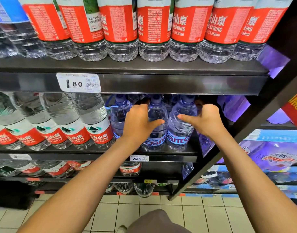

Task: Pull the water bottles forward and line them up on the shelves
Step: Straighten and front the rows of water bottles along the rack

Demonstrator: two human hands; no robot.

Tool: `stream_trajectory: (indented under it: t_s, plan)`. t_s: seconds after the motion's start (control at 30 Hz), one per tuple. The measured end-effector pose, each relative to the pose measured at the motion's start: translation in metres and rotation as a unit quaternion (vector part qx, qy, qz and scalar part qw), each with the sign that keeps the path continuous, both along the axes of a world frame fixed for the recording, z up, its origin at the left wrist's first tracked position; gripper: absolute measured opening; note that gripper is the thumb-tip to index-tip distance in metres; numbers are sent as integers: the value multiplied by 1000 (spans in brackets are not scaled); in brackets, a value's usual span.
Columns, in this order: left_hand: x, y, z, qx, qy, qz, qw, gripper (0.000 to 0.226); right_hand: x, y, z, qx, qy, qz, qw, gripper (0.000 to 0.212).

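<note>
Two bluish water bottles stand side by side at the front edge of the middle shelf [161, 153], their labels facing out. The left hand [138, 122] wraps the left bottle [157, 125] around its shoulder: its grip is clamped on it, thumb stretched across the front, fingers curled over the far side near the cap. The right hand [205, 121] holds the right bottle [179, 125] the same way, thumb pointing left across the front, fingers curled out of sight behind. A third bluish bottle [118, 115] stands just left of the left hand, and more caps show behind in the shadow.

To the left on the same shelf, a row of tall clear bottles with red labels [63, 125] leans in line. On the shelf above, smaller red-labelled bottles [152, 29] stand tight along the front, with a white price tag [78, 83] on the shelf lip below them. A small price tag [139, 158] sits on the lip below the two held bottles. Lower shelves hold more bottles, and pale floor tiles [194, 214] lie underneath.
</note>
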State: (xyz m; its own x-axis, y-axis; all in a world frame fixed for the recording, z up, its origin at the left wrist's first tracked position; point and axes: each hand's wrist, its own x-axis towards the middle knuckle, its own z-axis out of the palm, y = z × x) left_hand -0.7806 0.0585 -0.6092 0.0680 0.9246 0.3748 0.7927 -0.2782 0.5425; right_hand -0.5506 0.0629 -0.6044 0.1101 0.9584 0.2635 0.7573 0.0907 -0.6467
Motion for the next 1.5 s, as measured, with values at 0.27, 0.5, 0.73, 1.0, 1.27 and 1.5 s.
stream_trajectory:
  t_s: [0.27, 0.5, 0.73, 1.0, 1.27, 1.5]
  plan:
    - [-4, -7, -5, 42, 12, -17, 999, 67, 2, 2, 3, -7, 4, 11, 1000, 47]
    - [-3, -14, -9, 53, -64, -5, 997, 70, 1, -5, 3, -12, 31, 2, 999, 43]
    - [-1, -7, -14, -85, -126, -11, 988, 61, -6, -14, 8, 4, 75, 30, 997, 41]
    - [1, 0, -15, -84, -125, 11, 989, 66, 4, -3, -2, 0, 47, 31, 998, 30]
    - [-1, -1, -21, -97, -179, 14, 979, 66, 3, -2, 2, -42, 60, 35, 997, 41]
    - [-2, 2, -28, -136, -255, -9, 957, 56, -3, -8, -5, 9, 71, -18, 997, 46]
